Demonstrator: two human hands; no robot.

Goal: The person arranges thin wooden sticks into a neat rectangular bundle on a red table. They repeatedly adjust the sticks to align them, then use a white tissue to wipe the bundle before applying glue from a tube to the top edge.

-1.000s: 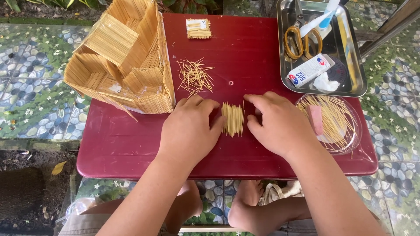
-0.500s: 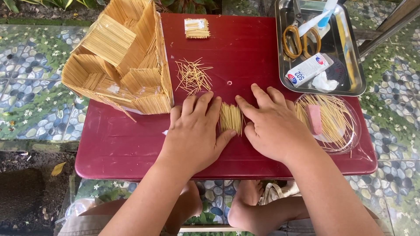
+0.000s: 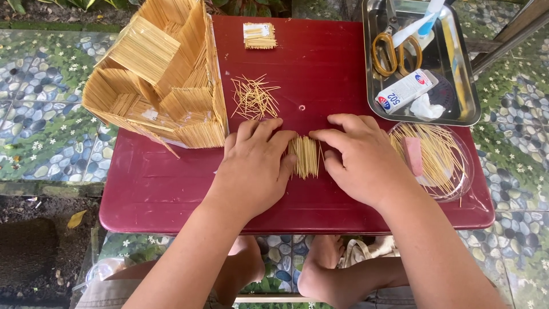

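— Both palms lie flat, fingers spread, nothing clamped: our left hand [image 3: 251, 169] presses against the left edge of the row of toothpicks [image 3: 305, 155], our right hand [image 3: 363, 160] against its right edge, squeezing it between them.

— How does the row look?

— Pale sticks lying side by side, upright in the view, ends roughly level, at the middle of the dark red table [image 3: 320, 68].

— Any change from half a second back?

— We see our hands drawn slightly apart, so more of the row shows; the row sits where it was.

— And around us?

— A toothpick house [image 3: 160, 80] stands at the left, loose toothpicks [image 3: 254, 97] lie above our left hand, a clear bowl of sticks [image 3: 440, 157] sits right, a metal tray [image 3: 457, 86] with scissors [image 3: 394, 48] beyond. Pebbled paving lies underneath.
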